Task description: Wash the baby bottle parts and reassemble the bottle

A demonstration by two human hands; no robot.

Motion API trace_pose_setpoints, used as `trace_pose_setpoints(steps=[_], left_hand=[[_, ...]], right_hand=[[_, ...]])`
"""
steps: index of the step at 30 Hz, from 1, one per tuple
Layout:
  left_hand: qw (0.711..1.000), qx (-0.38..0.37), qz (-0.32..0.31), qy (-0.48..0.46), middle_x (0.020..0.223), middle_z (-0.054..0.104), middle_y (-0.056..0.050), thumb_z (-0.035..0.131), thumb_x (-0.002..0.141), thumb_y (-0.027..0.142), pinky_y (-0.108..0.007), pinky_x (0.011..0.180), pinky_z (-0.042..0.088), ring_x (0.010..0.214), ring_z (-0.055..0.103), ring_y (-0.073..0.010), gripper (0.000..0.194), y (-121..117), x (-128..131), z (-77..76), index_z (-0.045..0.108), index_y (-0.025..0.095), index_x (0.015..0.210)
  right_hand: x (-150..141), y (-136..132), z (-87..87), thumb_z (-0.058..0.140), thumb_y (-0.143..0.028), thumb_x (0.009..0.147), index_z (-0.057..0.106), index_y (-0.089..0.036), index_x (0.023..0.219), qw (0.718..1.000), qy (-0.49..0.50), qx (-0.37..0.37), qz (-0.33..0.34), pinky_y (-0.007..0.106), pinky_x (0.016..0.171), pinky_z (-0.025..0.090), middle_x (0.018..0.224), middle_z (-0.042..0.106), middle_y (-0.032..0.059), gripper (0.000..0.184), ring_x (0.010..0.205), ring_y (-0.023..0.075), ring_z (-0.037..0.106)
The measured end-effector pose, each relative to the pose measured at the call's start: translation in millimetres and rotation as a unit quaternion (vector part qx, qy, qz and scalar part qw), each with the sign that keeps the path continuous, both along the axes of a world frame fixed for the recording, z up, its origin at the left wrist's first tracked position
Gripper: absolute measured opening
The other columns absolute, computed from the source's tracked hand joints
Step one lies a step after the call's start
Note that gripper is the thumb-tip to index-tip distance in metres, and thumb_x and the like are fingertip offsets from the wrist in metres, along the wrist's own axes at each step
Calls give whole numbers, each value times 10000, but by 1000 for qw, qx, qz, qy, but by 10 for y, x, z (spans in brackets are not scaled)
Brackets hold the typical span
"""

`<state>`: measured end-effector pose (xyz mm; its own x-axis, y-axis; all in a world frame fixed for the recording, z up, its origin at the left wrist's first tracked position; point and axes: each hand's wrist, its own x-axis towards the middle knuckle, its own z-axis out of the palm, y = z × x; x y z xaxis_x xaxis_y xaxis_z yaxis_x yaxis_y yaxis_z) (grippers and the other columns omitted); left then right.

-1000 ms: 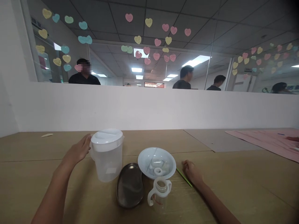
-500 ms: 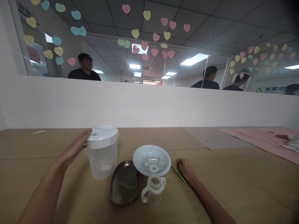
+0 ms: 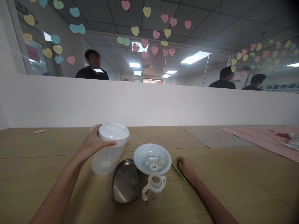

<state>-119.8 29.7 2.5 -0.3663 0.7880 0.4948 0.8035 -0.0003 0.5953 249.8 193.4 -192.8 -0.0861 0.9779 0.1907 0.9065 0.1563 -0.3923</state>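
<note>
My left hand (image 3: 93, 144) is closed around the upper part of a translucent plastic pitcher (image 3: 107, 158) with a white lid (image 3: 114, 131). Its thumb lies across the front below the lid, and the pitcher leans to the right. A kidney-shaped metal tray (image 3: 125, 183) is just right of the pitcher. Beyond it stands a white bowl (image 3: 137, 157) holding a clear piece and a white ring. In front of the bowl is a clear baby bottle (image 3: 154, 189), uncapped, with white handles. My right hand (image 3: 187, 168) rests loosely curled on the table beside a thin green stick (image 3: 179, 173).
A low white wall (image 3: 149, 105) closes off the table's (image 3: 221, 186) far side, with glass above it. A pale flat piece (image 3: 40, 131) lies at the far left. On the right a pink cloth (image 3: 252, 135) is spread, with another person's hand (image 3: 283, 135) over it.
My left hand has moved right, its thumb now across the pitcher's front. The pitcher has gone from upright to leaning right. My right hand has stayed in place.
</note>
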Motion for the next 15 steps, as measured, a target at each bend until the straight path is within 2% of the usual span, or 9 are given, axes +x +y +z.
trace_pose_setpoints(steps=[2, 5, 12, 15], left_hand=[[999, -3, -4, 36, 1313, 422, -127, 703, 486, 542, -396, 902, 408, 1158, 432, -315, 997, 31, 94, -27, 292, 181, 1320], [995, 4, -39, 90, 1316, 417, -117, 707, 477, 533, -434, 927, 374, 1171, 406, -342, 1021, 40, 258, -45, 260, 209, 1336], [976, 68, -142, 150, 1320, 411, -80, 722, 511, 469, -422, 913, 391, 1178, 399, -309, 960, 39, 563, -94, 262, 241, 1322], [965, 98, -161, 185, 1298, 428, -89, 721, 531, 461, -423, 910, 388, 1162, 414, -306, 943, 40, 611, -120, 254, 243, 1321]], right_hand=[[1, 10, -8, 314, -194, 855, 593, -176, 895, 1000, -2, -2, -1, 240, 627, 330, 938, 636, 68, 283, 865, 171, 577], [3, 21, -18, 323, -195, 853, 594, -178, 888, 1000, -4, -3, 0, 239, 628, 327, 940, 636, 64, 274, 871, 169, 575], [17, 48, -52, 323, -194, 847, 588, -180, 883, 1000, 0, 6, 6, 231, 623, 322, 939, 629, 56, 268, 869, 162, 568], [22, 65, -72, 325, -193, 842, 588, -186, 869, 1000, 0, 9, 7, 227, 619, 319, 923, 631, 50, 264, 852, 157, 567]])
